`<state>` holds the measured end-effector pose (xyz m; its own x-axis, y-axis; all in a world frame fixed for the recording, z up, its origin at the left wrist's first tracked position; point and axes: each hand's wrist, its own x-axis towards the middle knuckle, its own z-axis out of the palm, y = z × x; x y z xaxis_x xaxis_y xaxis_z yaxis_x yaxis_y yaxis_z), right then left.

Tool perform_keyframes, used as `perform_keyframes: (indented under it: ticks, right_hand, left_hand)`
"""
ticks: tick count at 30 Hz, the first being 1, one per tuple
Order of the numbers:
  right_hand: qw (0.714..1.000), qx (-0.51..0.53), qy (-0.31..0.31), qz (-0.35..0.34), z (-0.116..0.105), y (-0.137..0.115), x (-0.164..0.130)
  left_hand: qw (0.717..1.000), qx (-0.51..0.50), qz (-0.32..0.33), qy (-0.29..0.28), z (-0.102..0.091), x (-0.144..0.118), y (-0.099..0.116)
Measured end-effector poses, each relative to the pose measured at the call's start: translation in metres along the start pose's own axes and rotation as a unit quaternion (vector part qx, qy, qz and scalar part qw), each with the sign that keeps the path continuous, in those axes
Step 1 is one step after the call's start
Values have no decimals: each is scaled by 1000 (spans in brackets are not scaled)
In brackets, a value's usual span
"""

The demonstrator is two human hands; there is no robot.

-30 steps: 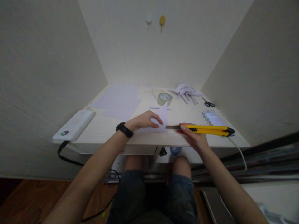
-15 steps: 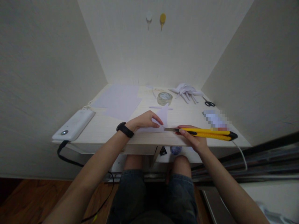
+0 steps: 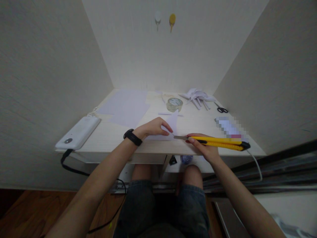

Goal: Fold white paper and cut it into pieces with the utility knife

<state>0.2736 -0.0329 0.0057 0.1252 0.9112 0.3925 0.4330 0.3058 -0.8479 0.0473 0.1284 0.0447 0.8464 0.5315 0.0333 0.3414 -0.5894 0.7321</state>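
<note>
My left hand (image 3: 154,127) presses flat on a folded white paper piece (image 3: 173,121) near the desk's front edge; a black band is on that wrist. My right hand (image 3: 203,147) grips a yellow utility knife (image 3: 218,142) lying nearly level, handle pointing right. Its extended metal blade (image 3: 180,137) points left, and the tip touches the paper's lower right edge, just beside my left fingertips.
On the pale wooden desk (image 3: 109,138): a white power bank (image 3: 78,133) with a black cable at the left, flat paper sheets (image 3: 126,107), a tape roll (image 3: 174,104), folded paper shapes (image 3: 198,96), black scissors (image 3: 221,109), a blurred item (image 3: 229,127). Walls enclose three sides.
My right hand dropped the knife slightly and slid it left, bringing the blade tip from beside the paper to its lower edge. My left hand stayed on the paper.
</note>
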Motion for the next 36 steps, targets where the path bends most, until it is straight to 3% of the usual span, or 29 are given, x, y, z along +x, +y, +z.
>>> perform_keyframes:
  ticks: [23,36]
  right_hand:
    - [1000,-5,8,23,1,-3,2]
    - [999,-51,7,13,0,-11,2]
  left_hand:
    - [996,83,5,-24,-3,8,10]
    - [998,51,10,-40,-5,11,3]
